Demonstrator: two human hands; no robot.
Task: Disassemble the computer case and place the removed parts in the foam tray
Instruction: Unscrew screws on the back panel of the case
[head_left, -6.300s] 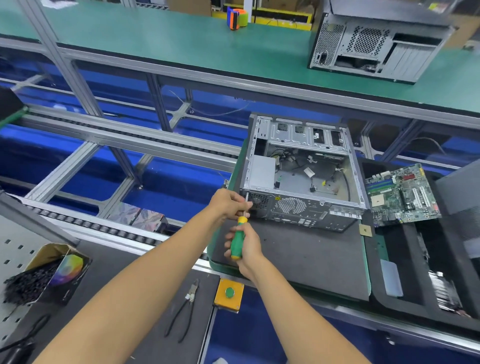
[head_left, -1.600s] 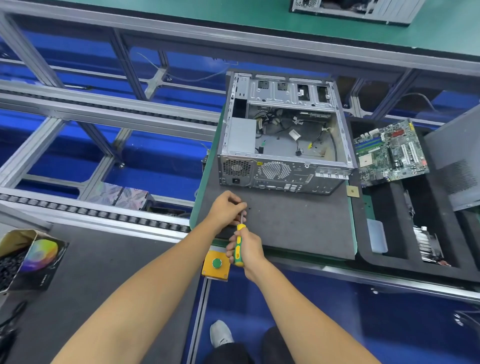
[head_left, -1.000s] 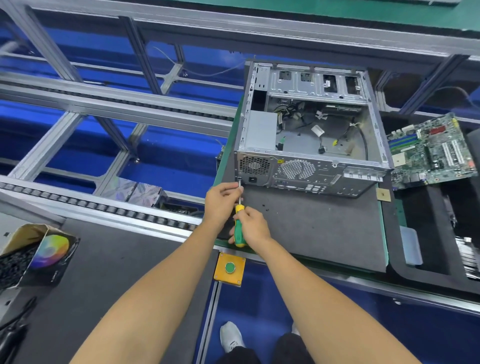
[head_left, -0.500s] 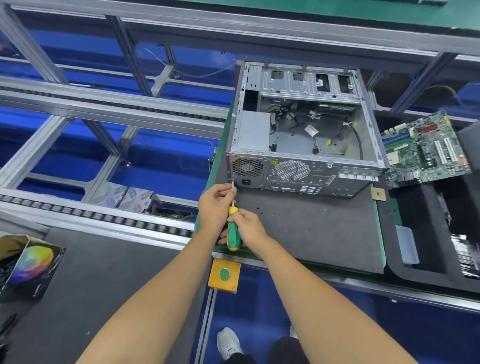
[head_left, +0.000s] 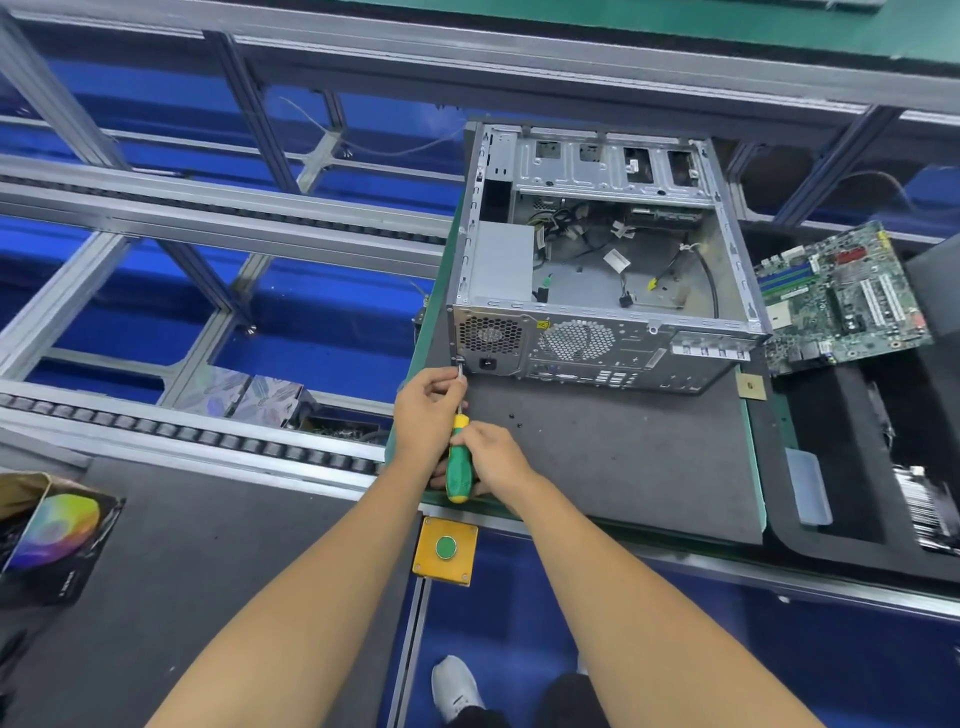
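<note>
An open grey metal computer case (head_left: 602, 270) lies on a dark grey mat (head_left: 623, 457) on the desk; the right hand (head_left: 491, 457) grips a green-and-yellow-handled screwdriver (head_left: 458, 462), its tip at the case's rear lower-left corner; the left hand (head_left: 426, 415) pinches the shaft; a green motherboard (head_left: 841, 301) rests in the black foam tray (head_left: 831, 519) just beside.

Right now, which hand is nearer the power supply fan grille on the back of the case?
Left. The left hand pinches the screwdriver shaft just below the fan grille; the right hand grips the handle, farther back.
</note>
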